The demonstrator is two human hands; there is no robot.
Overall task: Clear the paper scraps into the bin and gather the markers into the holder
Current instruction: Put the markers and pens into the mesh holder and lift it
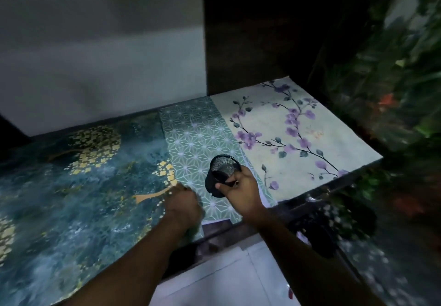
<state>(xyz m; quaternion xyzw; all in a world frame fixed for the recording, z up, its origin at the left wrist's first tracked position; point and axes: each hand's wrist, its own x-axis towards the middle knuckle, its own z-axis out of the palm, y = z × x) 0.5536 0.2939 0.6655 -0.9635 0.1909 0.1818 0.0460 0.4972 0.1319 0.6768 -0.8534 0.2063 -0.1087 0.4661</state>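
Observation:
A black mesh holder [220,170] stands tilted on the table, its open mouth facing up and away from me. My right hand [241,188] grips its near rim, thumb and fingers closed on the edge. My left hand [182,206] rests as a closed fist on the table surface just left of the holder; whether it holds anything is hidden. No markers or paper scraps show on the table top.
The table [95,186] carries three patterned sheets: dark blue with gold blossoms, green star pattern, cream with purple flowers [298,138]. A white wall stands behind, a dark panel at the back right. A dark bin-like shape [334,227] sits below the table's right front edge.

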